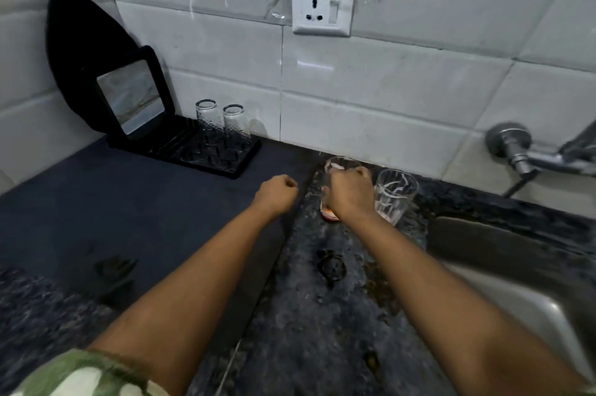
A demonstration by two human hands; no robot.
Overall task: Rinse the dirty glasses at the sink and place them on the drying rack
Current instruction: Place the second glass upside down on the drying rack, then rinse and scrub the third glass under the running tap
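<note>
1. In the head view, the right hand [350,195] was wrapped around a clear, straight-sided dirty glass [332,169] with an orange residue at its base; the glass stood on the speckled dark stone tabletop [329,299], near the tiled wall.
2. Just to the right of it, touching or nearly touching the hand, stood a second dirty glass [395,194], transparent, tapering slightly downward and streaked with whitish smears.
3. The left hand [277,194] was clenched into a fist, grasping nothing, above the seam where the stone met a smooth, matte dark-blue surface [96,202].
4. On that blue surface, against the wall, lay a flat black drying rack [222,160] with ridged slots; two clear textured glasses [222,124] stood upside down on it, side by side.
5. A black-framed rectangular mirror [130,95] leaned at the rack's left end, in front of a black pointed-oval object [74,40].
6. The steel sink [516,266], dull grey with a rounded rim, lay at the right; a chrome tap [529,150] projected from glossy white rectangular tiles, which also bore a white plastic socket [322,8].
</note>
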